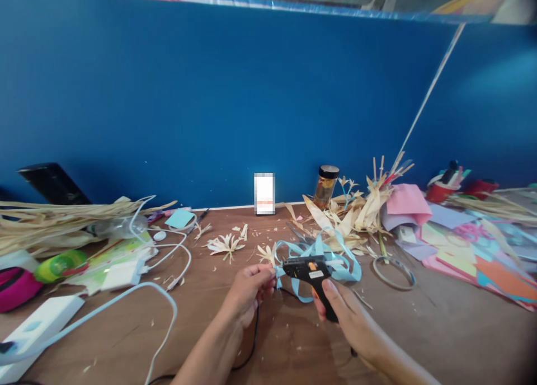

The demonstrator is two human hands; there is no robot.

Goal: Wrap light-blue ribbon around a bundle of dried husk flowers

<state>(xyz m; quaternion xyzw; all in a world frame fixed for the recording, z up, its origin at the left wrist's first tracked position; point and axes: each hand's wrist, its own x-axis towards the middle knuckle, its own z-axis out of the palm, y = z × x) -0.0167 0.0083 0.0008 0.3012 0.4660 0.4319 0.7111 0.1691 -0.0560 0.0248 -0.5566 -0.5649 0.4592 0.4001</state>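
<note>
My right hand (339, 306) is wrapped around the handle of a black glue gun (308, 267) with an orange trigger. Its nozzle points left, close to the fingertips of my left hand (254, 287). Those fingers are closed in a pinch on a small pale flower (266, 254), which looks made of dried husk, with blue ribbon at its base. Loops of light blue ribbon (354, 270) lie behind and beside the gun. A larger husk flower (226, 246) rests on the table, left of the small one. The exact grip of my left fingertips is partly hidden.
At the back stand a phone-like upright object (264, 195) and a dark-lidded jar (326, 186). Dried husks (369, 211), coloured paper (461, 256) and a ring (394, 273) lie right. White cables (184, 250) and a power strip (42, 329) are left; a black cord (255, 334) runs under my left arm.
</note>
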